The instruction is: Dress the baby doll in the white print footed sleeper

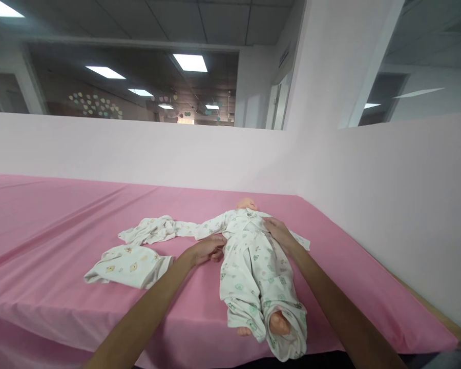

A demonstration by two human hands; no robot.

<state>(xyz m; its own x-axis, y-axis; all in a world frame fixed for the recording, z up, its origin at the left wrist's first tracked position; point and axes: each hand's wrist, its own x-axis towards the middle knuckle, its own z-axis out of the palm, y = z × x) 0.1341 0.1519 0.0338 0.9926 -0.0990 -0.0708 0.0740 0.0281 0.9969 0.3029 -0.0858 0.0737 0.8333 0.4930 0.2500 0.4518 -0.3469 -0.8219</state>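
A baby doll [247, 204] lies on its back, head toward the wall and feet toward me. It wears a white printed top [241, 219] and matching pants [240, 282], whose loose legs leave both feet partly showing. At the waist on the left side, the curled fingers of my left hand [209, 248] close on the edge of the pants. My right hand [279, 233] is at the opposite side of the waist, fingers together on the cloth by the waistband; its fingertips are partly hidden.
To the left lie a crumpled white printed garment [149, 230] and a folded one [128, 266] with yellow animal prints. Everything rests on a pink sheet [61, 220] over a table or bed. White walls [138, 154] with windows border the back and right.
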